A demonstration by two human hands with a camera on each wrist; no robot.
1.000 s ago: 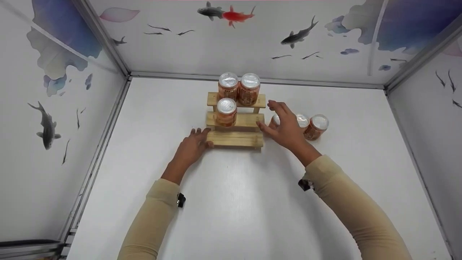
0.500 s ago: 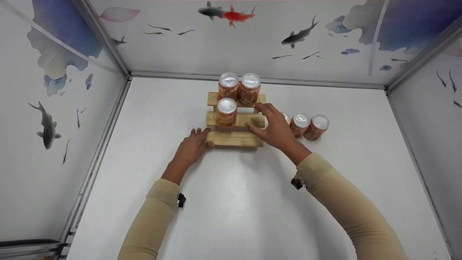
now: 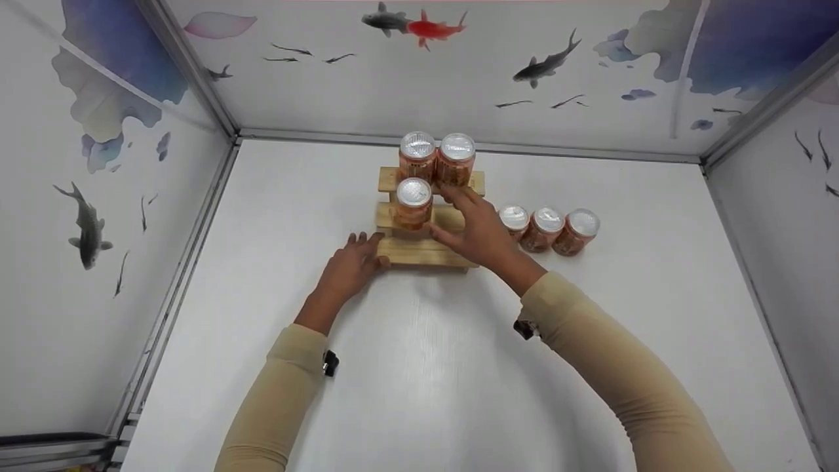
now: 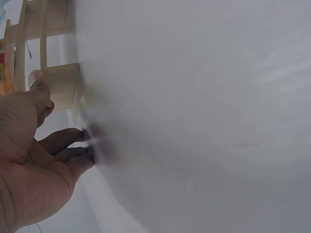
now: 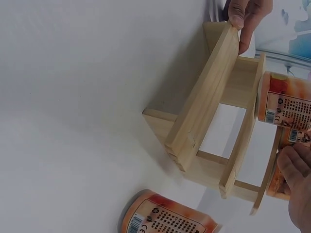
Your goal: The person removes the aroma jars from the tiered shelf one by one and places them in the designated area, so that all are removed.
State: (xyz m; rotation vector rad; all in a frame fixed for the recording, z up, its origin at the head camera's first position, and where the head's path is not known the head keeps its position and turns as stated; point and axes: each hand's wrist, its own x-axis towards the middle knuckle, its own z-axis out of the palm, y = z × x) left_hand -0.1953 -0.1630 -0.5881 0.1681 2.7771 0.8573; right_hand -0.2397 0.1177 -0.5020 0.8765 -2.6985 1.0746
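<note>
- The white desk (image 3: 426,367) fills the floor of a booth whose walls carry painted fish; everything else stands on it.
- A three-step wooden rack (image 3: 419,251) stands at the middle of the desk, towards the back, its lowest step nearest the person.
- The right hand (image 3: 477,229) reaches over the right part of the rack's middle step, fingers (image 3: 452,195) loosely spread and relaxed, gripping nothing. The fingertips lie just beside the jar on that step and below the jars on the top step; in the right wrist view a fingertip (image 5: 290,167) touches a jar's side, though I cannot tell which jar.
- The left hand (image 3: 347,262) rests on the desk at the rack's left end, fingers (image 4: 68,145) lightly bent with their tips on the desk surface, the thumb against the end of the lowest step. It grips nothing.
- Two orange jars with silver lids stand side by side on the top step, the left one (image 3: 417,157) touching the right one (image 3: 456,159).
- One jar (image 3: 413,204) stands upright on the left half of the middle step.
- Three more jars (image 3: 544,229) stand in a close row on the desk just right of the rack, beyond the right forearm.
</note>
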